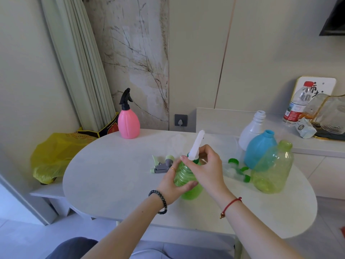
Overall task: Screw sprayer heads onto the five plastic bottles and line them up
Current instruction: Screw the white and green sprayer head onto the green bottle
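Note:
A ribbed green bottle (pixel 186 176) stands near the middle of the white oval table (pixel 115 176). My left hand (pixel 172 182) wraps its body. My right hand (pixel 207 167) grips the white sprayer head (pixel 197 144) at the bottle's neck. At the table's far left stands a pink bottle (pixel 129 124) with a black sprayer head fitted. On the right stand a white bottle (pixel 251 129), a blue bottle (pixel 259 149) and a yellow-green bottle (pixel 272 171), all with bare necks. A grey-and-green sprayer head (pixel 162 165) lies left of my hands, and a clear one with green caps (pixel 236 170) lies to the right.
A yellow plastic bag (pixel 54 156) sits on a low shelf to the left, below a curtain. Behind the table on the right, a counter holds a water bottle (pixel 297 103), a clear glass container (pixel 330 116) and a crumpled packet (pixel 305 128).

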The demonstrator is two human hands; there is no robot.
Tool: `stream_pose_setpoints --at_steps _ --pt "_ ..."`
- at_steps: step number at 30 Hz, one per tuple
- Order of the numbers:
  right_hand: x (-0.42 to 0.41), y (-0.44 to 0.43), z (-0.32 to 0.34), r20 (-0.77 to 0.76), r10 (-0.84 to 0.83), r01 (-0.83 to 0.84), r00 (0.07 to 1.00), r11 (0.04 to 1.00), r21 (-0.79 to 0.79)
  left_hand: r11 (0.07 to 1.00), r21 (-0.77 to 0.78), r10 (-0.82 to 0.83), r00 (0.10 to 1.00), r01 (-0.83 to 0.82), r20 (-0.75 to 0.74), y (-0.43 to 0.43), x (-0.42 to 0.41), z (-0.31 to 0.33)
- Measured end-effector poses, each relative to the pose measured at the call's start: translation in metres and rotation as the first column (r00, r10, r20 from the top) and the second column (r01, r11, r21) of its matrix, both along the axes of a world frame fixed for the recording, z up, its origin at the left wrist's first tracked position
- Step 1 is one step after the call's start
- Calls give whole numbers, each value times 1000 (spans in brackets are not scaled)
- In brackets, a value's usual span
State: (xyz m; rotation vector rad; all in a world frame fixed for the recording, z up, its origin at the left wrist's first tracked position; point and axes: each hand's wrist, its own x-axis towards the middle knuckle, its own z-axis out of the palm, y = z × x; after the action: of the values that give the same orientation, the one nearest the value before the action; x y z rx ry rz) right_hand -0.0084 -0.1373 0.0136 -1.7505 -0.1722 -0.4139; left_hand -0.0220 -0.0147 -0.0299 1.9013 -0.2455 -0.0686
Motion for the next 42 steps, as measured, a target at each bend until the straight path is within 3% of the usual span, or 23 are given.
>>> stream_pose_setpoints --at_steps 3,9,14,20,25,31,34,37,42 --pt "0 3 -2 31 -37 38 999 999 -24 1000 1 2 1000 -2 -2 1 0 0" --pt "-6 -11 -12 58 164 -164 985 986 9 1000 12 19 1000 -19 17 0 0 -1" --pt "-3 1 -9 0 7 -7 1000 998 66 1000 24 20 1000 -20 24 -1 -1 0" --pt "-10 -8 -12 36 130 -124 991 985 -121 999 44 26 1000 -26 1 -1 -2 1" --pt "-8 -4 -9 -81 38 -40 996 999 -26 1000 29 8 1000 -8 16 0 -1 0" --pt "-8 -16 -10 -122 325 -326 938 945 16 1000 1 21 1000 -21 17 0 0 -1" --pt "-5 -15 -7 -96 245 -247 965 969 -7 1000 4 19 999 -19 26 -1 0 -1" --pt "-2 -10 -5 -163 137 -141 977 990 -19 1000 23 18 1000 -18 19 -1 0 0" --pt "-4 -23 -1 -188 414 -413 891 910 48 1000 2 21 1000 -21 12 -1 -2 2"
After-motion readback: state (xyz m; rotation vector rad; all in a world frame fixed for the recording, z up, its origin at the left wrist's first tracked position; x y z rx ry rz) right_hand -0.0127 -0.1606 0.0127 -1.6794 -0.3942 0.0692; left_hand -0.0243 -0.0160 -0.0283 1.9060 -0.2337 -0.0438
